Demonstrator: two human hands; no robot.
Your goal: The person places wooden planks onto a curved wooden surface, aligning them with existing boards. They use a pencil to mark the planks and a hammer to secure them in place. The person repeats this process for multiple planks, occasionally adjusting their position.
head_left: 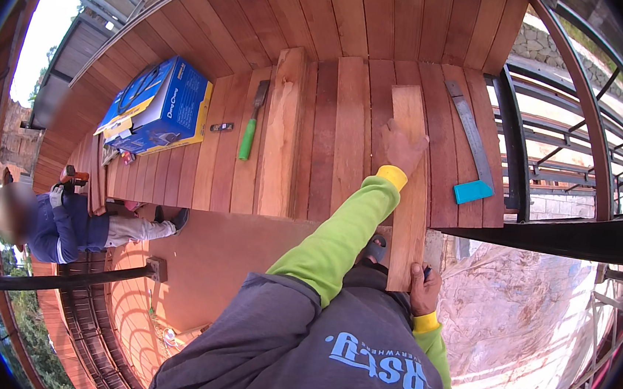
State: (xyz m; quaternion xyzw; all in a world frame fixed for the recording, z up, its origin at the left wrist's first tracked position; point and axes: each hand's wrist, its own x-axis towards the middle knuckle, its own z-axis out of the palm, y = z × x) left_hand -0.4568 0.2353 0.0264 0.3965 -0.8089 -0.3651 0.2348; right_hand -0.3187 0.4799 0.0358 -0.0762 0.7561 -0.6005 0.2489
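Observation:
A loose wooden plank (411, 203) lies lengthwise over the planked bench, its near end jutting past the front edge toward my body. My left hand (401, 144) is laid across its far part, with the thumb at the right edge and the fingers at the left. At the near end, my right hand (424, 287) is closed at the plank's right corner. A small dark blue thing (427, 270) shows between its fingers, too little of it to name. Right of the plank rests a try square (472, 138) with a metal blade and turquoise stock.
Left on the bench are a thick wooden board (282, 140), a green-handled chisel (249, 133), a small dark tool part (221, 127) and a blue-yellow box (175, 105). A gloved co-worker (76, 222) holds a power tool at far left. Metal railing (553, 145) stands at right.

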